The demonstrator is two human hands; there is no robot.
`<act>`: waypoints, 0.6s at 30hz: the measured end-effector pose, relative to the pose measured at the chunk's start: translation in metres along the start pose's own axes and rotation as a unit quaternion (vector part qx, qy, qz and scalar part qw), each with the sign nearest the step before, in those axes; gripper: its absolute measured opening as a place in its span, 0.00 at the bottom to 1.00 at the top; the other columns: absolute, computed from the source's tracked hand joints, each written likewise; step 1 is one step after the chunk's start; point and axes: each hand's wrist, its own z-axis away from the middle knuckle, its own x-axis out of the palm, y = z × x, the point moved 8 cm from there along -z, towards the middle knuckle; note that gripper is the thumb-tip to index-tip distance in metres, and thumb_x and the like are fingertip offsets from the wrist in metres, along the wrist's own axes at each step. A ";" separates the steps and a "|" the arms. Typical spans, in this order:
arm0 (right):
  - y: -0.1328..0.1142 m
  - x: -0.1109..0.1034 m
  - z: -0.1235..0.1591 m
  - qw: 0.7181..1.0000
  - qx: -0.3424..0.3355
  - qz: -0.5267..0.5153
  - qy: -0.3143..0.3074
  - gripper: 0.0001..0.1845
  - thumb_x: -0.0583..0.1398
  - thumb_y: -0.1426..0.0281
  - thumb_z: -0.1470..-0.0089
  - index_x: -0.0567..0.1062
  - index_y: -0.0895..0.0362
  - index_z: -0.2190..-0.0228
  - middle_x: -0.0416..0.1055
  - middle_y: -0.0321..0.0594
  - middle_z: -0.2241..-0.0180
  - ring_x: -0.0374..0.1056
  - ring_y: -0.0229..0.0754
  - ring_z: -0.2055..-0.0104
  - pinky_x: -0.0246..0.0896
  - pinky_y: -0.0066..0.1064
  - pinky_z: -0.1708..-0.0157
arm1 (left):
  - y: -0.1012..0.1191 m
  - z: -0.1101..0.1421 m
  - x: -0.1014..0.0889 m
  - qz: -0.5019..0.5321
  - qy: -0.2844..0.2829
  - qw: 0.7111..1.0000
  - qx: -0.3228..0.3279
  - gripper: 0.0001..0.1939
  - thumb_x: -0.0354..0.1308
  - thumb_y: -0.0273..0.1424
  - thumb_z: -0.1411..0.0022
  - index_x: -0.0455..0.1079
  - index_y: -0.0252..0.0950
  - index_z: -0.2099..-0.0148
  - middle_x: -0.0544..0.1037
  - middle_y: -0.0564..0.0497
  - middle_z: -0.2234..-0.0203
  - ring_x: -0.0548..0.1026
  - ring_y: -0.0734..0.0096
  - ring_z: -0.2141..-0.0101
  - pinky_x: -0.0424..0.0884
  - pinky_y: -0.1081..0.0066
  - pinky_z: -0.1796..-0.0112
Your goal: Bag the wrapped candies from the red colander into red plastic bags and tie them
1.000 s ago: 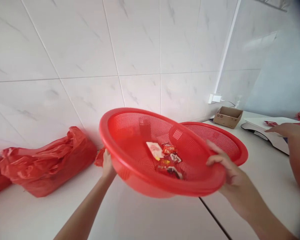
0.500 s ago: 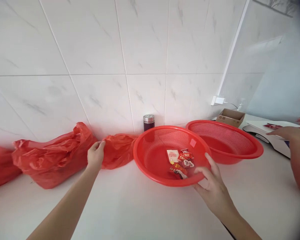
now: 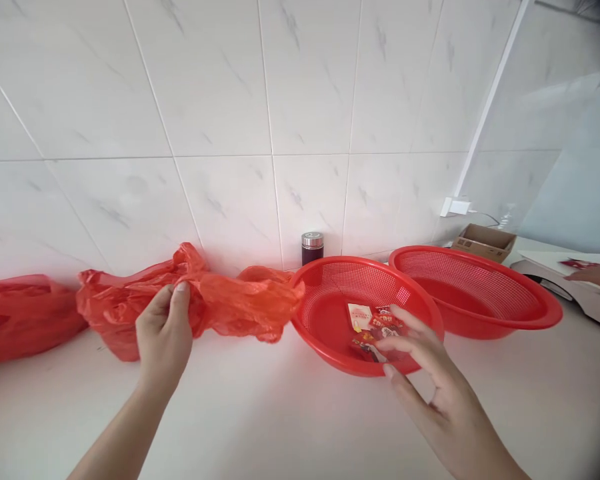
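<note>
From above your side of the white tabletop (image 3: 260, 420), your head camera looks forward and down at the marbled tile wall (image 3: 220, 93), which fills the upper half, near enough that your left hand (image 3: 163, 333), left of centre, and right hand (image 3: 450, 420), lower right, loom large.

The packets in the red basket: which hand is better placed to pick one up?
Probably the right hand: it is open, close to the packets, while the left hand pinches a red plastic bag.
</note>
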 end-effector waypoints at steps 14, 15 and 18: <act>-0.057 0.139 0.010 0.904 0.059 -0.280 -0.319 0.04 0.57 0.70 0.42 0.72 0.55 0.64 0.75 0.36 0.66 0.71 0.40 0.63 0.66 0.29 0.64 | -0.013 0.121 0.032 0.178 -0.416 0.845 -0.286 0.21 0.58 0.44 0.39 0.63 0.36 0.77 0.60 0.56 0.81 0.57 0.77 0.78 0.62 0.76 0.75; -0.047 0.138 0.009 0.919 0.081 -0.249 -0.296 0.04 0.56 0.71 0.42 0.72 0.55 0.67 0.74 0.36 0.70 0.71 0.40 0.67 0.66 0.28 0.68 | -0.019 0.113 0.025 0.198 -0.381 0.850 -0.306 0.20 0.60 0.44 0.41 0.63 0.36 0.77 0.60 0.56 0.81 0.58 0.76 0.78 0.63 0.76 0.75; -0.027 0.126 0.006 0.945 0.116 -0.186 -0.243 0.08 0.56 0.67 0.45 0.74 0.56 0.70 0.74 0.34 0.72 0.69 0.38 0.70 0.66 0.25 0.72 | -0.037 0.086 -0.001 0.230 -0.255 0.874 -0.344 0.19 0.68 0.39 0.50 0.60 0.38 0.76 0.60 0.57 0.81 0.59 0.77 0.80 0.64 0.76 0.78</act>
